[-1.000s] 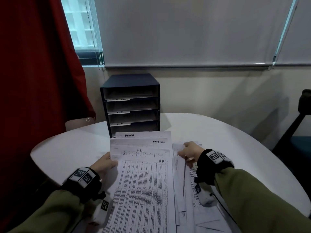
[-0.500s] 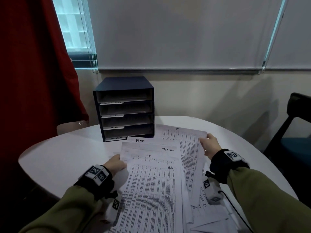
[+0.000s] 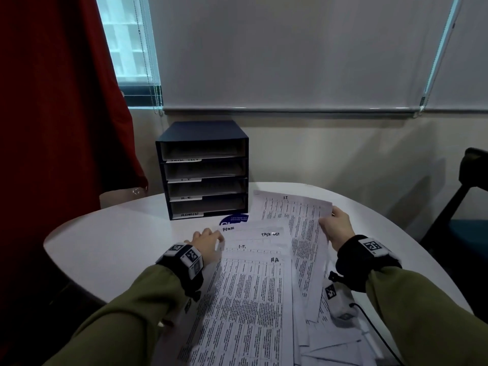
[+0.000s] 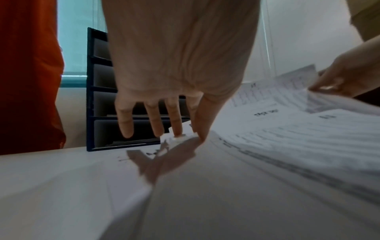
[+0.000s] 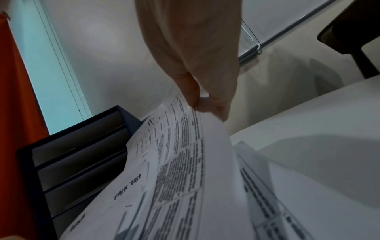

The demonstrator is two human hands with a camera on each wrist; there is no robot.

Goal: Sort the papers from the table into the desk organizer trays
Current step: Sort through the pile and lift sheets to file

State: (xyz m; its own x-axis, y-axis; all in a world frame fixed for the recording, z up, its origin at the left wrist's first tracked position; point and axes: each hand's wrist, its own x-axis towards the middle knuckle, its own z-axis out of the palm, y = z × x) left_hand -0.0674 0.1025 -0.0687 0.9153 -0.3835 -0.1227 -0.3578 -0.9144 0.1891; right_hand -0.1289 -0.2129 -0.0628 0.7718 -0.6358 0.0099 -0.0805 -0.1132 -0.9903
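Her right hand [image 3: 336, 227] pinches a lifted sheet [image 3: 293, 215] marked "I-T" beside the organizer [image 3: 203, 170], labelled TASK LIST, I-T, H-R, ADMIN; left hand [image 3: 207, 243], fingers straight, presses the stack [image 3: 250, 286].

Organizer tray labels [image 3: 184, 160] read TASK LIST, I.T, H.R, ADMIN.

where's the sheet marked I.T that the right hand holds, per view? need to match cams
Head: I.T sheet right of centre, right hand pinching its far right corner.
Left wrist: I.T sheet upper right, lifted, right hand on it.
Right wrist: I.T sheet centre, curling down from the pinch.
Shared landmark: dark desk organizer.
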